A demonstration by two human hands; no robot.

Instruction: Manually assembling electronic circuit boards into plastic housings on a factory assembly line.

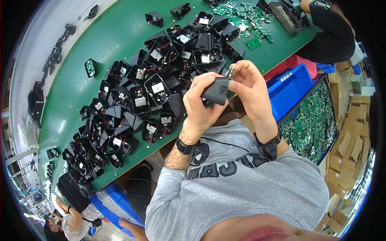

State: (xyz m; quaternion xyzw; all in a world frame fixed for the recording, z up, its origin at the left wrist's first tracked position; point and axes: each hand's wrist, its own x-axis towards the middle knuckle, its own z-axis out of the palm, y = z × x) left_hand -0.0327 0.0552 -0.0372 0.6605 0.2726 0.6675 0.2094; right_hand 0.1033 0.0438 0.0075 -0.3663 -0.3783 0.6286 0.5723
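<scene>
My left hand (198, 105) grips a small dark grey plastic housing (217, 90) in front of my chest, just off the edge of the green table (116, 36). My right hand (250, 86) is closed around the housing's right side and pinches a small metallic part (230, 72) at its top edge. Both wrists carry black bands. The housing's inside is hidden by my fingers.
A big heap of open black housings with circuit boards and red wires (140, 96) covers the table. Loose green boards (245, 18) lie at the far end near another person (329, 32). Blue bins (291, 86) and a tray of green boards (315, 116) stand to my right, cardboard boxes (345, 148) beyond.
</scene>
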